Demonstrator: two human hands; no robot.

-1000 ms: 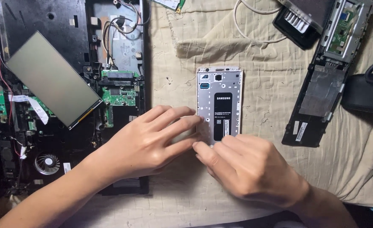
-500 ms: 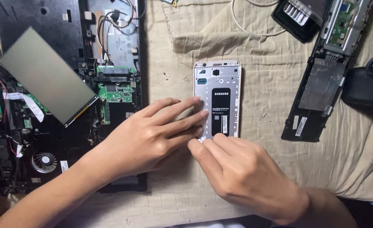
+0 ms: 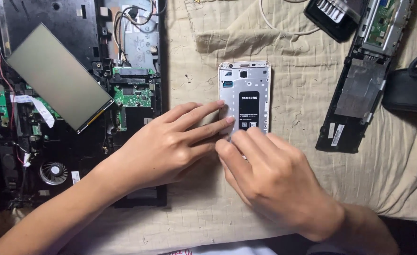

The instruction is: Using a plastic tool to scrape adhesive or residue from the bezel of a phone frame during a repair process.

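Observation:
An opened white smartphone (image 3: 245, 94) lies back-up on the beige quilted cloth (image 3: 293, 94), its silver inner frame and black battery exposed. My left hand (image 3: 170, 144) rests flat beside it, fingertips pressing on the phone's lower left edge. My right hand (image 3: 270, 177) covers the phone's bottom end, fingers bent down onto it. What the fingertips do underneath is hidden.
A disassembled black laptop base (image 3: 71, 104) with green circuit boards, a fan (image 3: 54, 173) and a loose grey panel (image 3: 60, 75) fills the left. At right lie a black battery-like module (image 3: 354, 101), a black pouch (image 3: 413, 87) and a black adapter (image 3: 336, 16) with white cable.
The view shifted so the phone sits higher and further left in frame. My right hand slid slightly up onto the phone's lower end; my left fingers stay on its left edge.

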